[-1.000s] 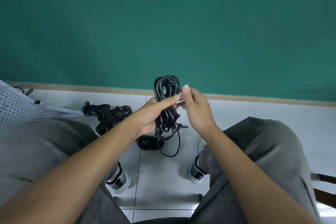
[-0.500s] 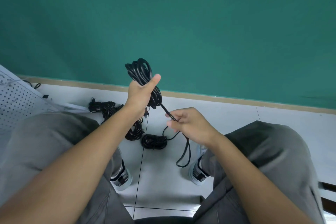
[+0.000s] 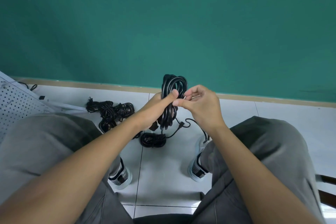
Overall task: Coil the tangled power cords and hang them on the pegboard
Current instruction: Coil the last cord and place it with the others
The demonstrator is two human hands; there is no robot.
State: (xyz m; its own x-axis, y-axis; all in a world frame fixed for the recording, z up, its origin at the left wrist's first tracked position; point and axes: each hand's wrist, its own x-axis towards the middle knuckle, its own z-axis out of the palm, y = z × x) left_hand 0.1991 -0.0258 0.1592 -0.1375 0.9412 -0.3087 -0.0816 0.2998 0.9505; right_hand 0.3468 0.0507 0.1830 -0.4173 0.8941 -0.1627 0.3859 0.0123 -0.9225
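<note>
A: Where is the cord the person is working on?

B: The left hand (image 3: 160,104) grips the coiled cord (image 3: 172,96) around its middle, thumb laid across the strands, so the loops stand upright above the tiled floor (image 3: 163,174). The right hand (image 3: 200,105) sits just beside it, fingers curled, thumb and forefinger pinched at the coil. It may hold a small pale tie there, though that spot is too small to be sure.

A: What could go wrong?

B: The loose tail (image 3: 183,125) hangs below the coil. If the left grip slackens while the right hand fusses, the loops could spring apart. The tail could also snag the small bundle (image 3: 153,139) beneath or the tangled pile (image 3: 111,113) nearby. The pegboard (image 3: 16,103) leans at the far left.
</note>
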